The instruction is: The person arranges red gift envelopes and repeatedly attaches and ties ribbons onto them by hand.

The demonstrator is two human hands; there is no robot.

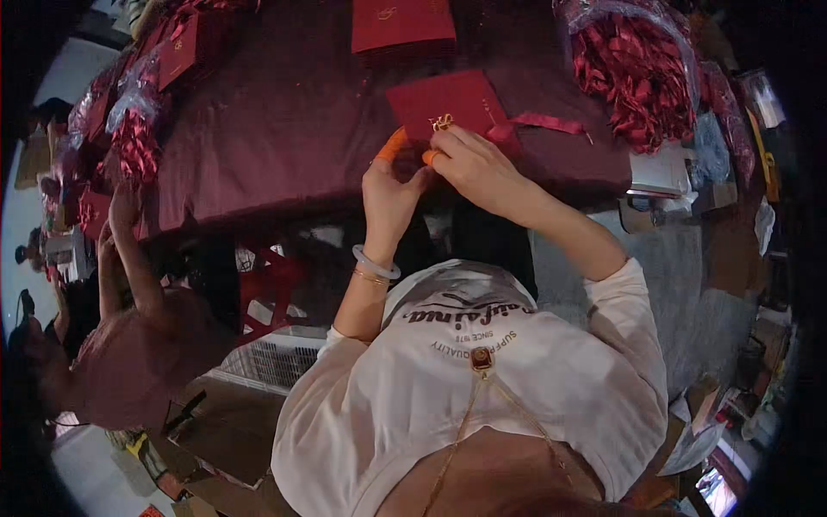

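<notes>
A red card point(457, 99) with a gold emblem lies near the front edge of the cloth-covered table. At its lower left edge is my left hand point(394, 194), with an orange cover on a finger and its thumb near my right hand. My right hand point(474, 168) rests over the card's lower part, fingers bent beside the gold emblem point(443, 122), an orange band on one finger. Whatever lies between the fingertips is too small to make out. A red ribbon point(551, 123) runs from the card's right side.
A stack of red cards point(402, 30) stands at the back of the dark red tablecloth point(276, 112). Red ribbon bundles in clear plastic point(633, 82) are at the right; more ribbons point(136, 142) and cards are at the left. Another person point(142, 345) works at the left.
</notes>
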